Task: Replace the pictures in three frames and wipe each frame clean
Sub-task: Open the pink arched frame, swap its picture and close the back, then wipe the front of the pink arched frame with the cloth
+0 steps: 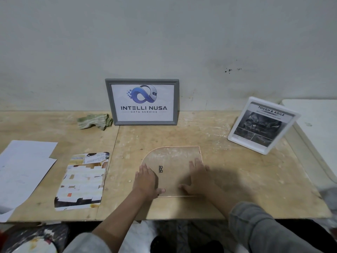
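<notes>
An arch-shaped frame (171, 157) with a pale orange rim lies face down on the wooden table (228, 179), its brown backing with a small black hanger up. My left hand (145, 179) rests flat on its left side, thumb along the near edge. Fingers straight, my right hand (197, 177) presses on its right side. A grey frame (143, 101) with a logo print leans on the wall behind. At the right a white frame (262, 125) with a dark print stands tilted. A printed picture (82, 181) lies to the left. A green cloth (94, 120) sits crumpled beside the grey frame.
White paper sheets (23, 170) lie overlapping at the table's left end. A white surface (315, 128) adjoins the table on the right. The wall (164, 42) stands right behind the table. My knees show below the front edge.
</notes>
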